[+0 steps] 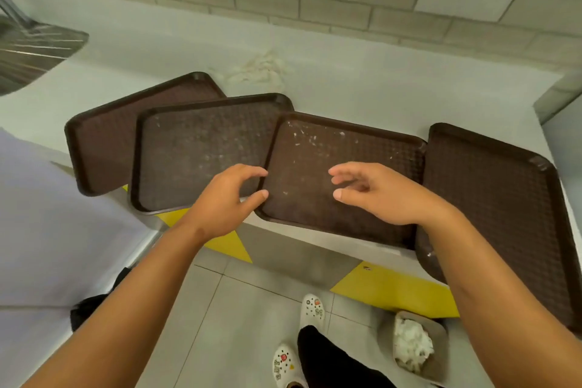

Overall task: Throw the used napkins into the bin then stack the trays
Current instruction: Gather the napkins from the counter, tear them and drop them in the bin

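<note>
Several dark brown trays lie side by side on the pale counter: a far-left tray (104, 135), a second tray (195, 142) overlapping it, a middle tray (318, 151) with white crumbs, and a right tray (491, 186). My left hand (225, 198) hovers over the seam between the second and middle trays, fingers loosely curved, holding nothing. My right hand (378, 190) hovers above the middle tray, fingers spread and empty. On the floor at lower right, a grey bin (437, 343) holds crumpled white napkins (412, 343).
The counter (362, 79) runs back to a tiled wall, with a pale smear near its middle. A metal sink (28, 50) sits at far left. The counter's front edge carries yellow markings (393, 290). My feet in white clogs (311, 309) stand on the tiled floor.
</note>
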Tool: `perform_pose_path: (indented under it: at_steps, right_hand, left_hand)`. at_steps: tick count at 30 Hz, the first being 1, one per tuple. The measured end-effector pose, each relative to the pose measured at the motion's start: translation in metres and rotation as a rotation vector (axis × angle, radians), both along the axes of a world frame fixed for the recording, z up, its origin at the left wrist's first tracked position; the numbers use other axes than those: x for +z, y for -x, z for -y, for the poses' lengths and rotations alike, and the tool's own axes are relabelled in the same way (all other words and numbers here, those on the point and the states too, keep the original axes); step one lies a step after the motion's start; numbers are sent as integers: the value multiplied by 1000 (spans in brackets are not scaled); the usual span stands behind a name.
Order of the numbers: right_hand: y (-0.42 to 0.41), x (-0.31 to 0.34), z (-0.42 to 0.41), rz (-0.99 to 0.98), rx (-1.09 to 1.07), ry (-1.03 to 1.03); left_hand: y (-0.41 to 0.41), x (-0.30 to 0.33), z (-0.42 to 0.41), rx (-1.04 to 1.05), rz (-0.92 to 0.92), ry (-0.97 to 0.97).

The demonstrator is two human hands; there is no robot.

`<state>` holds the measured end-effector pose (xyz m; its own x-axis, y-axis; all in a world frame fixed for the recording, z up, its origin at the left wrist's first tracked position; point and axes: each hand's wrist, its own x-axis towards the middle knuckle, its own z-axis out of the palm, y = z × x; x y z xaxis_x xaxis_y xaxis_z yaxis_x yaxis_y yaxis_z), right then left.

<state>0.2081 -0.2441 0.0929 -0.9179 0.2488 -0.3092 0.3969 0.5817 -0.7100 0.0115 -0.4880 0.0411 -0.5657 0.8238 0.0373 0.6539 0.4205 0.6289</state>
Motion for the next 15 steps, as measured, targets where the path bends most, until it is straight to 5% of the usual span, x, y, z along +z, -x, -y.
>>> perform_pose_path:
  at_steps: [15]
  right_hand:
    - [107,-10,-91,141,119,-96]
  left_hand:
    - [120,5,-69,-2,-15,100]
